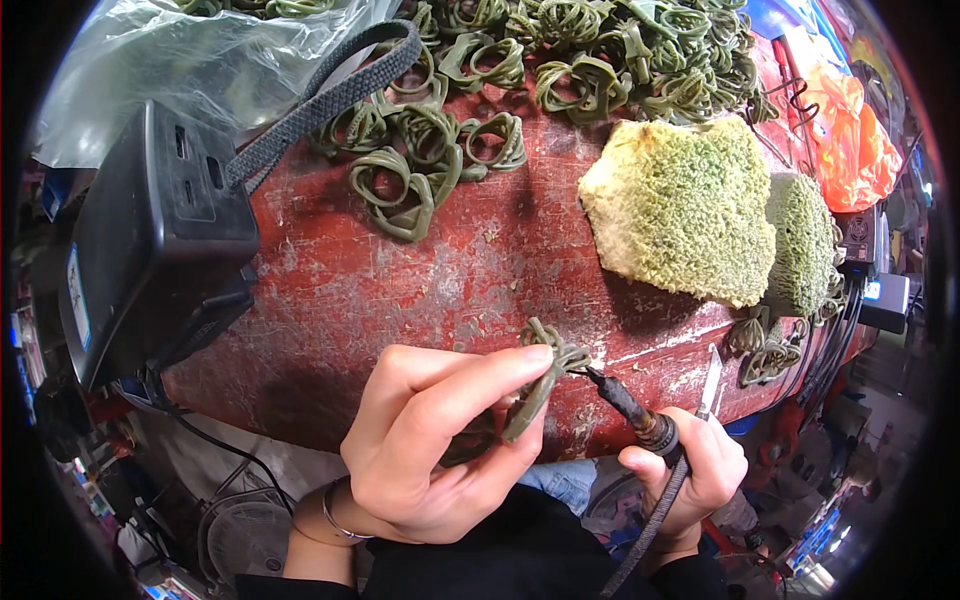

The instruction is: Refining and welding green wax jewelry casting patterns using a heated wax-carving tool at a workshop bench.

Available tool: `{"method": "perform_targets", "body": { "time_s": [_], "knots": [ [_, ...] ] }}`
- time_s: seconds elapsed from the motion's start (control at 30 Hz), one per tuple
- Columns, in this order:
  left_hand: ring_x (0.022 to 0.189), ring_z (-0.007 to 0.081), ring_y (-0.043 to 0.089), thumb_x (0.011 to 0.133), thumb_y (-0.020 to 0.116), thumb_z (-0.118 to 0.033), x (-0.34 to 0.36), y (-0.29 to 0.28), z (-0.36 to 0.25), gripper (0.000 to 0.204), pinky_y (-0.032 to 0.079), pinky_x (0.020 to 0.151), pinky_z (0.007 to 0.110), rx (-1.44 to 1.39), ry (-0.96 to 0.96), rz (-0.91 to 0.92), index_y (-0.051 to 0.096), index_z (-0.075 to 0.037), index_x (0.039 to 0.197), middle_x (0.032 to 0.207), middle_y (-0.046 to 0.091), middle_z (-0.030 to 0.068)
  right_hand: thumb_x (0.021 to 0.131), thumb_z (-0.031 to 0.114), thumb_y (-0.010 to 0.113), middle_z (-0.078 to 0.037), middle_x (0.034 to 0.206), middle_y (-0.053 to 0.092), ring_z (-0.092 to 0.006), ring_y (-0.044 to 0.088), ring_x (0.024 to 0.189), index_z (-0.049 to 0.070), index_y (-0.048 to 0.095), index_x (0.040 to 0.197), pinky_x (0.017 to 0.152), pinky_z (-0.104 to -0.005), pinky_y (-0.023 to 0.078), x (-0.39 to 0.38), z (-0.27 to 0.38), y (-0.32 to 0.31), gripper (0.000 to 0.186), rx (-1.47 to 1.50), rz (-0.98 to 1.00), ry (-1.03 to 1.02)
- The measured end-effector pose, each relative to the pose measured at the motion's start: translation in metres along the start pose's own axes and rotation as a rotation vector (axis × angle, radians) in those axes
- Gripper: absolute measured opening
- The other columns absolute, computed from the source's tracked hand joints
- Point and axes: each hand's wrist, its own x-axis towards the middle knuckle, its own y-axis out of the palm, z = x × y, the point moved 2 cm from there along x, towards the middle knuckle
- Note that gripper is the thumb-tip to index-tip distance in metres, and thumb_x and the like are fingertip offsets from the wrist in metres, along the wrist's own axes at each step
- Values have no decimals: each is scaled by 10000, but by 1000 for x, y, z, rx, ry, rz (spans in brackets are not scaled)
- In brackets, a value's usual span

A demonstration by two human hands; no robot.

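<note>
My left hand (430,440) pinches a dark green, waxy-looking looped ring piece (545,375) between thumb and fingers, above the table's near edge. In my right hand (700,470) is a dark pen-shaped hot tool (640,415), resembling a soldering iron. Its thin tip meets the right side of the ring piece, or nearly so; I cannot tell which. A slim pale knife blade (711,382) sticks up from the same hand. Below the fingers a grey textured strip (648,535) runs down; whether it is a handle or a cord is unclear.
The worn red table (450,270) carries many green looped pieces (590,60) at the back. A rough yellow-green sponge-like block (690,210) lies right, beside another greenish block (800,245). At left stands a black box-shaped device (165,230) with a strap, near clear plastic (200,80).
</note>
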Motion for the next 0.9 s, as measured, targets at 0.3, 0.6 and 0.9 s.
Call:
{"method": "perform_targets", "body": {
  "time_s": [0.3, 0.6, 0.9],
  "knots": [
    [680, 112, 521, 662, 642, 114, 1, -1, -1, 403, 443, 587, 214, -14, -16, 1, 531, 11, 1036, 898, 474, 95, 605, 267, 809, -72, 569, 554, -205, 559, 482, 5, 602, 754, 450, -277, 441, 1, 0, 0, 366, 1, -11, 10],
    [670, 101, 534, 681, 624, 118, -1, 1, 3, 398, 494, 540, 208, -75, -76, -12, 509, 41, 1054, 886, 460, 87, 676, 407, 745, -60, 574, 575, -184, 576, 495, 1, 605, 756, 473, -266, 451, -25, -14, 8, 436, 202, -178, 171],
    [635, 108, 580, 699, 605, 93, 6, -2, 3, 423, 524, 506, 212, -207, -266, 134, 521, 52, 1112, 845, 467, 68, 693, -36, 698, -37, 660, 594, -62, 537, 566, -60, 563, 1042, 512, -206, 412, -15, -21, -7, 375, 1266, 387, 557]
  ]
}}
